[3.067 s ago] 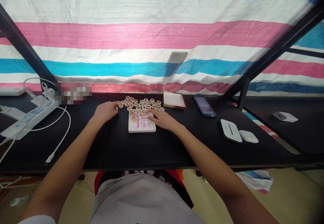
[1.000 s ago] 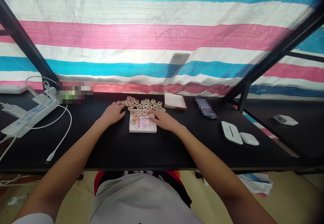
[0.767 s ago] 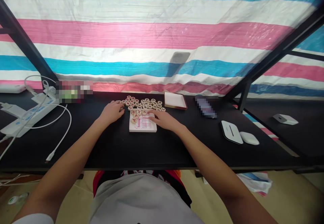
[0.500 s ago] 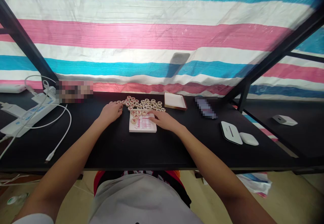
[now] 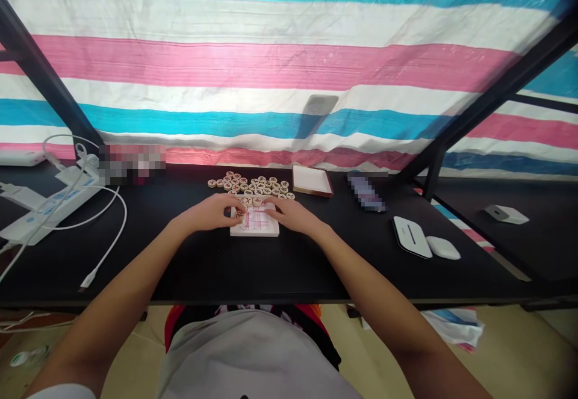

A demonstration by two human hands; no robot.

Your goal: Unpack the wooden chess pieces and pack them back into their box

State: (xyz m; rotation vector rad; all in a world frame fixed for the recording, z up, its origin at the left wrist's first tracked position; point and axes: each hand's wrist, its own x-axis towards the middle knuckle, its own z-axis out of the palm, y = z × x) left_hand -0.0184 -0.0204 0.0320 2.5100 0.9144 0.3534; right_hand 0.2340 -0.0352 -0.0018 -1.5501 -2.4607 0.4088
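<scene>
My left hand (image 5: 212, 212) reaches over the left side of a shallow white box (image 5: 259, 224) with pink markings inside. Its thumb and fingers close on a round wooden Chinese chess piece (image 5: 239, 213). From the right, my right hand (image 5: 291, 211) rests at the box's right edge, fingers apart, the fingertips beside a chess piece (image 5: 258, 201) in the box's far row. Another piece (image 5: 248, 201) lies in that row, and my left fingers partly cover the pieces further left. Just behind the box, several loose Chinese chess pieces (image 5: 259, 183) with red or dark characters lie grouped.
A box lid (image 5: 312, 180) with a white inside lies behind my right hand. Further right are a blurred phone-like object (image 5: 368, 192), a white flat device (image 5: 412, 236) and a small white case (image 5: 443, 247). White cables and a power strip (image 5: 54, 206) occupy the left.
My left hand has moved right and nearer, from the left end of the loose pieces to the box, with a chess piece in its fingers. My right hand has stayed in place.
</scene>
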